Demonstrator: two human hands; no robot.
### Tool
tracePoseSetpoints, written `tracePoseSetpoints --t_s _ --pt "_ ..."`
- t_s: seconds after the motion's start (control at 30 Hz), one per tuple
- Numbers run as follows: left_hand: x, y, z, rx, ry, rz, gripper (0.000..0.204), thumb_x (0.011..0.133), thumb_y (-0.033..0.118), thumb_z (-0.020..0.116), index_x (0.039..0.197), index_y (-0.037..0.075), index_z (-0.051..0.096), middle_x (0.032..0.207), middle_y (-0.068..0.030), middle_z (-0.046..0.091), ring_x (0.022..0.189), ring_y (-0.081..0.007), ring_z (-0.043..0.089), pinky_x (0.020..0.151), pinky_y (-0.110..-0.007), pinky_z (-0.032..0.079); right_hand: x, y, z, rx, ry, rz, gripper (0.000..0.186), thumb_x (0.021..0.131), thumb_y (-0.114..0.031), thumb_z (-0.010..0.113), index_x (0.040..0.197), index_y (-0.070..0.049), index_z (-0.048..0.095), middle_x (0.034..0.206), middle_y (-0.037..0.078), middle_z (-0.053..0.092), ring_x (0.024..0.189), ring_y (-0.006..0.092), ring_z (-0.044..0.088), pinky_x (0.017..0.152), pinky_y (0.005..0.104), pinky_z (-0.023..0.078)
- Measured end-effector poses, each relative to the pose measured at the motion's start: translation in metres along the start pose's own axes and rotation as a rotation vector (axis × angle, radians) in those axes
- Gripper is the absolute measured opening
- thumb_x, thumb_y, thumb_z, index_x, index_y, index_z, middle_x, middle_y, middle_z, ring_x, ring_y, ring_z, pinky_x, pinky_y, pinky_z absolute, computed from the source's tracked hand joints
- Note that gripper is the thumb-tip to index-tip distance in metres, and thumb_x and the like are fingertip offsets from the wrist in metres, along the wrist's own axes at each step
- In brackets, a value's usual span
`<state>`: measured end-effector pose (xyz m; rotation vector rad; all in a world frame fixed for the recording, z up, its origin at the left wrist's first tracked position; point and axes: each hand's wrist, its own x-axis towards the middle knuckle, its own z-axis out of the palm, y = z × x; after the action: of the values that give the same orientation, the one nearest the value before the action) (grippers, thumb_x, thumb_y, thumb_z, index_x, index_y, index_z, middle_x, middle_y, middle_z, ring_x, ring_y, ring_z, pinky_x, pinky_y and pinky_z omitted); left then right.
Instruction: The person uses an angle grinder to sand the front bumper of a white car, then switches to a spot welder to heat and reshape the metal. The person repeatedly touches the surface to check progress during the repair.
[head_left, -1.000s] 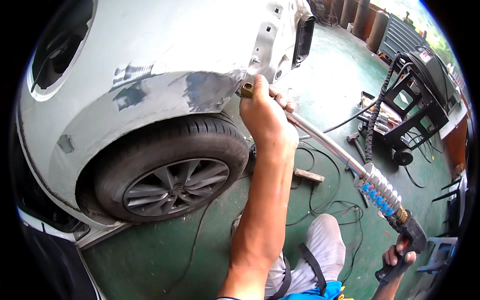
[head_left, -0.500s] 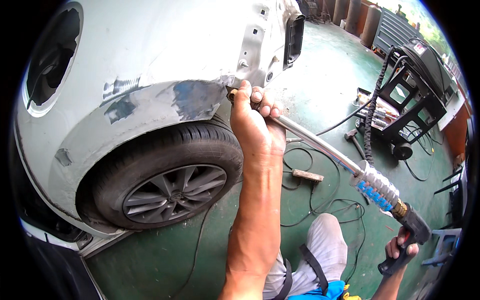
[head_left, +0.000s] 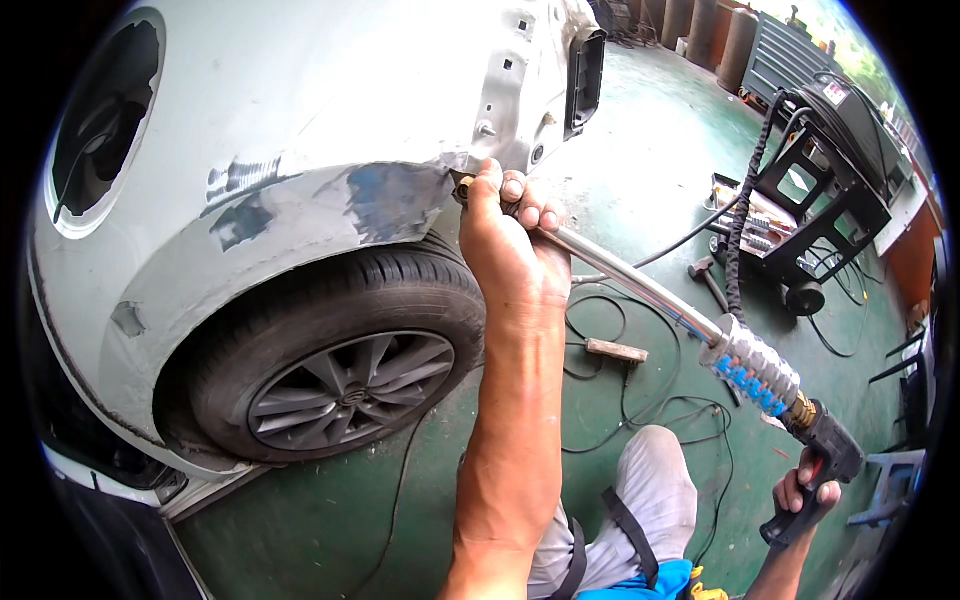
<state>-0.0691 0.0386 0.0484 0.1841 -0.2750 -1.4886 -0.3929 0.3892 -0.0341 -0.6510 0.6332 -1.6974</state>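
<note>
Tray (head_left: 726,184) of parts (head_left: 757,226), right grip (head_left: 808,488) holding tool (head_left: 655,288)

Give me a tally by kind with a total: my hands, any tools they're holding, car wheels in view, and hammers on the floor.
Hands: 2, left hand and right hand
Held long-shafted tool: 1
Car wheel: 1
Floor hammer: 1
Total: 5

Right of the wheel (head_left: 352,395), the left hand (head_left: 514,240) and forearm (head_left: 512,400) stand in the way, and the long tool (head_left: 640,280) slants across beyond them. A hand could pass beneath the tool, over a block (head_left: 617,350) and loose cables (head_left: 722,408). Above the wheel, the fender (head_left: 305,195) leaves a narrow gap; well to its right, a black machine (head_left: 845,130) blocks passage.
</note>
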Motion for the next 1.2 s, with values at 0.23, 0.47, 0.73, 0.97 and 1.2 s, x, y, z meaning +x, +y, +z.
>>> tracePoseSetpoints --t_s 0.23,0.47,0.73,0.97,1.2 --pt "0.001 -0.002 0.000 0.029 0.027 0.015 0.013 0.098 0.016 0.049 0.086 0.012 0.045 0.071 0.0042 0.042 0.055 -0.0070 0.036 0.051 -0.025 0.035 0.000 -0.007 0.012 -0.015 0.017 0.008 0.051 0.078 -0.014 0.064 0.118 0.010 0.045 0.093 0.013 0.059 0.054 0.0231 0.059 0.046 0.0368 0.044" --pt "0.003 0.000 -0.005 0.046 0.006 0.039 0.016 0.101 0.026 0.053 0.096 0.011 0.049 0.074 0.0034 0.046 0.058 -0.0078 0.040 0.056 -0.027 0.038 0.001 -0.012 0.019 0.006 0.063 0.017 0.053 0.079 -0.015 0.061 0.123 0.010 0.043 0.106 0.016 0.060 0.055 0.0235 0.060 0.046 0.0372 0.044" --pt "-0.114 -0.117 -0.002 0.077 -0.545 -0.364 0.023 0.094 0.028 0.061 0.088 0.007 0.061 0.086 -0.0101 0.066 0.085 -0.0198 0.062 0.087 -0.036 0.050 0.003 -0.009 0.012 -0.007 0.064 0.052 0.045 0.082 -0.018 0.059 0.117 0.006 0.045 0.113 0.012 0.056 0.055 0.0189 0.056 0.047 0.0329 0.043" --pt "-0.090 -0.084 0.006 -0.046 -0.201 -0.425 0.034 0.094 0.040 0.053 0.077 0.011 0.053 0.072 -0.0048 0.060 0.074 -0.0191 0.060 0.092 -0.045 0.047 0.002 -0.013 0.012 -0.028 0.049 0.034 0.045 0.081 -0.017 0.059 0.117 0.007 0.045 0.110 0.013 0.057 0.056 0.0203 0.058 0.047 0.0338 0.044" --pt "-0.125 -0.116 0.001 -0.054 -0.401 -0.584 0.041 0.095 0.043 0.060 0.109 0.005 0.056 0.093 -0.0124 0.065 0.100 -0.0266 0.063 0.093 -0.043 0.047 0.005 -0.006 0.012 0.107 0.068 0.022 0.048 0.078 -0.012 0.063 0.117 0.011 0.047 0.106 0.019 0.061 0.061 0.0267 0.063 0.050 0.0385 0.050"
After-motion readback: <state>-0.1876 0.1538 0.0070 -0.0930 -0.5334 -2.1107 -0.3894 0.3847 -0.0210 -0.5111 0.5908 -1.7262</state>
